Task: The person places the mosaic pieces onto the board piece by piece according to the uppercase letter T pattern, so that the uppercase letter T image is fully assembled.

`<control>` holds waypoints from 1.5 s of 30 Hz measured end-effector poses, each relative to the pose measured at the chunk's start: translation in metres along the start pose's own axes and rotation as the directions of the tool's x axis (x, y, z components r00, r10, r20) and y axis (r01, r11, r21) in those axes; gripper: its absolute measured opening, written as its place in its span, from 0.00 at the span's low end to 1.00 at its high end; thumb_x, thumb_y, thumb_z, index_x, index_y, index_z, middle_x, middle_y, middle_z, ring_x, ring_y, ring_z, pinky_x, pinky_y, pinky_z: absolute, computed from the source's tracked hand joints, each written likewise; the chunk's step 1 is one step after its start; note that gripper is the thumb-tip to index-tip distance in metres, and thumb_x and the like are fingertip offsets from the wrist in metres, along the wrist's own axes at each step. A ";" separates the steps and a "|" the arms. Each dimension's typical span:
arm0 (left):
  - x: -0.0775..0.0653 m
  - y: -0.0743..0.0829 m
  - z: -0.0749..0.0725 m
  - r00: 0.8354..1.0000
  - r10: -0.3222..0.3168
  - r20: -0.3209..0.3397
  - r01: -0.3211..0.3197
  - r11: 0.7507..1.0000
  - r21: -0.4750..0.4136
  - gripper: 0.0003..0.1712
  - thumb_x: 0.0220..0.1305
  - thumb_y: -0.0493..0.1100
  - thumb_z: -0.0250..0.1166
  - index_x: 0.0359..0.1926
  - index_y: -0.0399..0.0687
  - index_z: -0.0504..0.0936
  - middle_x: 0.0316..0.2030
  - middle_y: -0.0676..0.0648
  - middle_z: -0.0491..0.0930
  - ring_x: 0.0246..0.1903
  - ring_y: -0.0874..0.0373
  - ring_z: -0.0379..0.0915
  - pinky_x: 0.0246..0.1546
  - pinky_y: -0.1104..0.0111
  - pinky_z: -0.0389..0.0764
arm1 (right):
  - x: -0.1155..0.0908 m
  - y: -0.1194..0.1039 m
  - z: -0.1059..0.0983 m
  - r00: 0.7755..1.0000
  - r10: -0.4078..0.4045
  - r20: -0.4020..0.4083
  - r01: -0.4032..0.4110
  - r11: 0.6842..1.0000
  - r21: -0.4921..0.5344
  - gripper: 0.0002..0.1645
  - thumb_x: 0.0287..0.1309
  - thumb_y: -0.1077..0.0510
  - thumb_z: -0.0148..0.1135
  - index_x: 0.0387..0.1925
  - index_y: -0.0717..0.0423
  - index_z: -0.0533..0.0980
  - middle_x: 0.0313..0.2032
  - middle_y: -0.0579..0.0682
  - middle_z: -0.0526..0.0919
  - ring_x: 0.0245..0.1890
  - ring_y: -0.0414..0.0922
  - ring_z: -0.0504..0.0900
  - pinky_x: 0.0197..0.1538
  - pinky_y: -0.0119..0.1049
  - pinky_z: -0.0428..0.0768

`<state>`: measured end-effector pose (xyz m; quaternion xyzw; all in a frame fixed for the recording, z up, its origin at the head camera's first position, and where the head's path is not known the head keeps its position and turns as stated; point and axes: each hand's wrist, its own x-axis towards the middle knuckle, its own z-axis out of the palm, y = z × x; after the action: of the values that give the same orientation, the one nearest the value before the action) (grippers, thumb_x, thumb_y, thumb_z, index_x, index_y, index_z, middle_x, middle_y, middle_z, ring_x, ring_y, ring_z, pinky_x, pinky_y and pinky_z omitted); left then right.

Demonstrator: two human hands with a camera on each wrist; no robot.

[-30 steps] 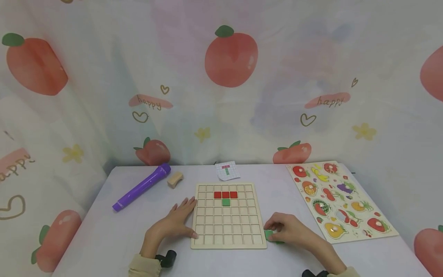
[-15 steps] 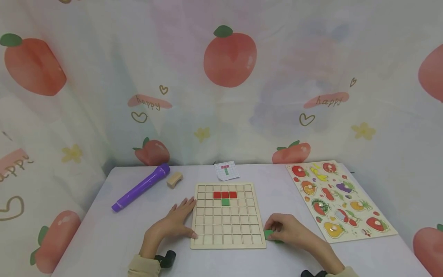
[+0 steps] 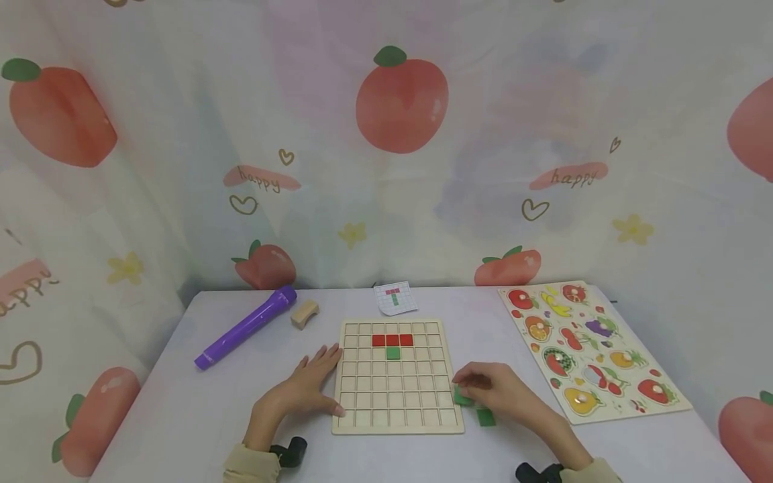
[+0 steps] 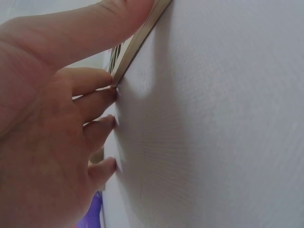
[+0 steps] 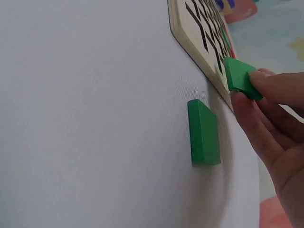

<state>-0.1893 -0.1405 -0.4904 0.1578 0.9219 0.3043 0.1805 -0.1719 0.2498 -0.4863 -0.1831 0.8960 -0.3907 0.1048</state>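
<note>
A wooden grid board [image 3: 398, 383] lies on the table, with three red tiles [image 3: 392, 340] in a row and one green tile [image 3: 393, 353] under the middle one. My left hand [image 3: 298, 389] rests along the board's left edge, fingers spread and straight, thumb on its lower left corner. Just off the board's right edge, my right hand [image 3: 492, 388] pinches a green square tile [image 5: 240, 76] between thumb and fingers, raised above the table in the right wrist view. A second loose green tile [image 3: 486, 417] lies on the table below that hand.
Behind the board lies a paper card [image 3: 396, 298] printed with a red and green T pattern. A purple toy microphone [image 3: 246, 327] and an arched wooden block [image 3: 304, 314] are at the left. A fruit puzzle board [image 3: 594, 352] occupies the right side.
My right hand has lifted a green tile from the table and moved slightly up and left, uncovering the other loose tile. The left hand stays in place.
</note>
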 end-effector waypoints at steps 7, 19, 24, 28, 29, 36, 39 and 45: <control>0.000 -0.002 0.000 1.000 -0.016 0.001 0.016 1.000 -0.010 0.66 0.45 0.52 0.83 0.80 0.41 0.57 0.81 0.41 0.51 0.82 0.41 0.39 0.81 0.41 0.38 | 0.012 -0.011 0.009 0.999 -0.015 -0.036 0.016 1.000 0.026 0.12 0.64 0.62 0.68 0.49 0.54 0.85 0.43 0.44 0.88 0.40 0.34 0.82 0.49 0.25 0.84; -0.001 -0.006 -0.002 0.996 0.089 0.013 -0.089 0.996 0.017 0.66 0.48 0.53 0.81 0.80 0.36 0.54 0.80 0.35 0.50 0.80 0.34 0.39 0.79 0.37 0.38 | 0.036 -0.026 0.024 0.998 -0.041 -0.045 0.043 0.997 0.057 0.13 0.63 0.61 0.69 0.48 0.54 0.87 0.44 0.45 0.88 0.43 0.41 0.84 0.53 0.32 0.86; 0.000 -0.003 -0.003 0.998 0.065 0.017 -0.065 0.998 0.014 0.66 0.48 0.52 0.82 0.79 0.36 0.54 0.81 0.36 0.50 0.80 0.35 0.39 0.80 0.38 0.39 | 0.047 -0.029 0.030 0.997 -0.055 -0.045 0.059 0.995 0.078 0.16 0.62 0.61 0.70 0.51 0.56 0.86 0.47 0.47 0.88 0.44 0.42 0.84 0.55 0.32 0.85; 0.001 -0.003 -0.003 0.999 0.041 0.011 -0.041 0.999 0.017 0.66 0.47 0.52 0.83 0.79 0.36 0.55 0.81 0.37 0.51 0.81 0.37 0.40 0.80 0.40 0.39 | 0.053 -0.033 0.035 0.998 -0.043 -0.046 0.047 0.996 0.078 0.17 0.61 0.61 0.71 0.53 0.55 0.85 0.47 0.47 0.88 0.45 0.42 0.84 0.57 0.40 0.86; 0.001 -0.003 -0.002 0.999 0.037 0.011 -0.038 0.999 0.022 0.66 0.47 0.52 0.83 0.79 0.36 0.55 0.81 0.38 0.51 0.81 0.37 0.40 0.81 0.40 0.39 | 0.055 -0.034 0.037 0.998 -0.037 -0.046 0.041 0.996 0.074 0.17 0.61 0.61 0.71 0.53 0.55 0.85 0.47 0.47 0.88 0.45 0.42 0.84 0.57 0.42 0.86; 0.002 -0.006 0.000 1.000 0.026 0.008 -0.027 0.999 0.025 0.67 0.45 0.52 0.83 0.79 0.36 0.55 0.81 0.38 0.51 0.81 0.38 0.40 0.80 0.40 0.39 | 0.064 -0.038 0.046 0.998 -0.008 -0.069 0.012 0.999 0.048 0.18 0.60 0.64 0.71 0.53 0.54 0.86 0.45 0.46 0.87 0.44 0.41 0.84 0.55 0.38 0.86; 0.003 -0.006 0.000 1.000 0.026 0.010 -0.026 0.999 0.024 0.67 0.45 0.52 0.83 0.80 0.37 0.55 0.81 0.38 0.51 0.81 0.38 0.40 0.80 0.40 0.39 | 0.067 -0.041 0.049 0.997 -0.012 -0.082 0.015 0.999 0.042 0.18 0.60 0.65 0.71 0.53 0.55 0.86 0.45 0.46 0.87 0.43 0.41 0.84 0.52 0.33 0.86; 0.002 -0.004 -0.001 1.000 0.025 0.016 -0.025 0.999 0.024 0.67 0.46 0.51 0.83 0.80 0.37 0.55 0.81 0.39 0.51 0.81 0.39 0.40 0.81 0.40 0.39 | 0.073 -0.044 0.055 0.994 -0.004 -0.109 0.008 0.999 0.032 0.19 0.58 0.66 0.71 0.52 0.56 0.86 0.43 0.47 0.87 0.43 0.42 0.86 0.52 0.37 0.88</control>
<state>-0.1919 -0.1432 -0.4923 0.1738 0.9220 0.2940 0.1822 -0.2094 0.1553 -0.4939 -0.1624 0.8933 -0.4150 0.0578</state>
